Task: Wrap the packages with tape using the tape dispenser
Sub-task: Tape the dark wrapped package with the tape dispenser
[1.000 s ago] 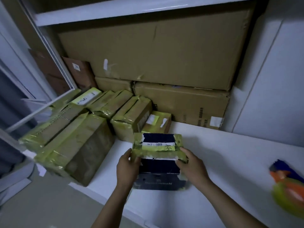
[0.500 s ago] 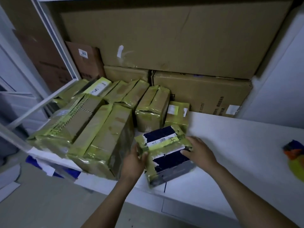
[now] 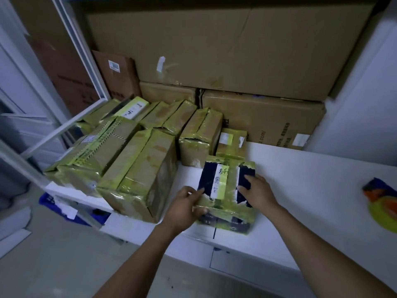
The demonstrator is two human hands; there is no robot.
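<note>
Fingers of the left hand pinch the near-left edge of a dark package banded in yellow-green tape, while the right hand lies flat on the package's top right, fingers spread and closed on nothing. The package rests on the white table, near its front edge, with a white label strip across its top. Just behind and to the left stand several taped cardboard parcels, packed side by side. Large brown cartons are stacked against the back wall. At the far right edge of the table, well apart from the hands, lies a blurred orange, blue and yellow tape dispenser.
</note>
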